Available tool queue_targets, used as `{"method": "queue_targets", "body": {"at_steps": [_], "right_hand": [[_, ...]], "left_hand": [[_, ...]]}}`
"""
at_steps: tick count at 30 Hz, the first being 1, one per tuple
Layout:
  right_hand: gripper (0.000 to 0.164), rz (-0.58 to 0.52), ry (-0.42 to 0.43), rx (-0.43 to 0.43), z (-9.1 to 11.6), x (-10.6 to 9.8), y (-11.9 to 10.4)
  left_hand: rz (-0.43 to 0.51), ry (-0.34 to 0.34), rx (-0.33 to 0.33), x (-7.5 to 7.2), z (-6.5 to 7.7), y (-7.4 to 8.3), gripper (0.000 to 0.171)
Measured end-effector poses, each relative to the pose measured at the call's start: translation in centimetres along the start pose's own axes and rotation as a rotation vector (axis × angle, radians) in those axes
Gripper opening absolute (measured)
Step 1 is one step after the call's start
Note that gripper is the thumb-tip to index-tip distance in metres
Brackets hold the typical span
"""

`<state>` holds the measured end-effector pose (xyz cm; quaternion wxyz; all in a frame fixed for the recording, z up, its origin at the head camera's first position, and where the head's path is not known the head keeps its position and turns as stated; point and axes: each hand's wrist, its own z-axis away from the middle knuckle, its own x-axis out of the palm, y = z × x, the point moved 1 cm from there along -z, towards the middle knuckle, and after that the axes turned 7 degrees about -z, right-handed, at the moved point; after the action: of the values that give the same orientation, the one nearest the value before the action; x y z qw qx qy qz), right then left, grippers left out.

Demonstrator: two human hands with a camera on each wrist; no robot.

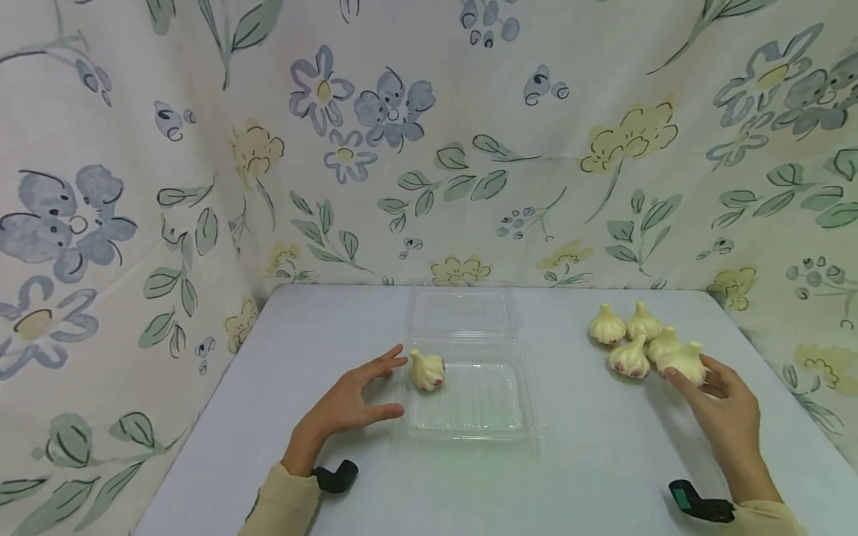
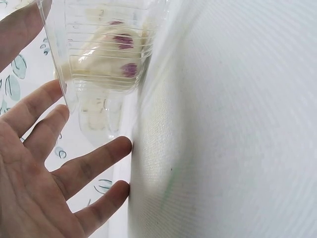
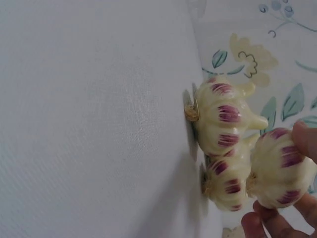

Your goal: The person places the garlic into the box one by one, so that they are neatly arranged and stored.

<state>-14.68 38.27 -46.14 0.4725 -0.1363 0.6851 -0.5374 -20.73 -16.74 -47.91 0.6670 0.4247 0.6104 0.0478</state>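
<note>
My right hand (image 1: pixel 731 413) pinches a pale garlic bulb (image 1: pixel 685 362) between thumb and fingers at the right of the table. In the right wrist view this bulb (image 3: pixel 281 168), streaked with purple, hangs away from the tabletop beside other bulbs. Several more garlic bulbs (image 1: pixel 628 359) sit in a cluster just left of it. One garlic bulb (image 1: pixel 427 370) lies in the left part of a clear plastic clamshell box (image 1: pixel 469 433). At that box's left edge my left hand (image 1: pixel 342 402) has its fingers spread, fingertips right at the rim.
The box's lid (image 1: pixel 462 311) is folded back toward the rear of the white table (image 1: pixel 583 461). A floral cloth (image 1: pixel 442 201) hangs behind the table and along both sides. Dark wrist-worn devices (image 1: pixel 337 476) show at both sleeves.
</note>
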Motion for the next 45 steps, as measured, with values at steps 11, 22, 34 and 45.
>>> {"method": "queue_targets", "body": {"at_steps": [11, 22, 34, 45], "right_hand": [[0.082, -0.051, -0.007, -0.119, 0.4, 0.6, -0.6], [0.075, -0.107, -0.002, -0.197, 1.1, 1.8, -2.8], [0.071, -0.107, -0.069, -0.268, 2.1, 4.0, -3.8], [0.068, -0.178, -0.14, -0.301, 3.2, 6.2, -4.8]], "left_hand": [[0.011, -0.002, 0.007, -0.1, 0.0, 0.2, 0.077], [-0.011, -0.005, -0.007, -0.2, -0.1, 0.2, 0.078], [-0.019, -0.008, -0.023, -0.2, -0.1, 0.2, 0.077], [-0.007, -0.009, -0.031, -0.1, 0.0, 0.3, 0.077]]}}
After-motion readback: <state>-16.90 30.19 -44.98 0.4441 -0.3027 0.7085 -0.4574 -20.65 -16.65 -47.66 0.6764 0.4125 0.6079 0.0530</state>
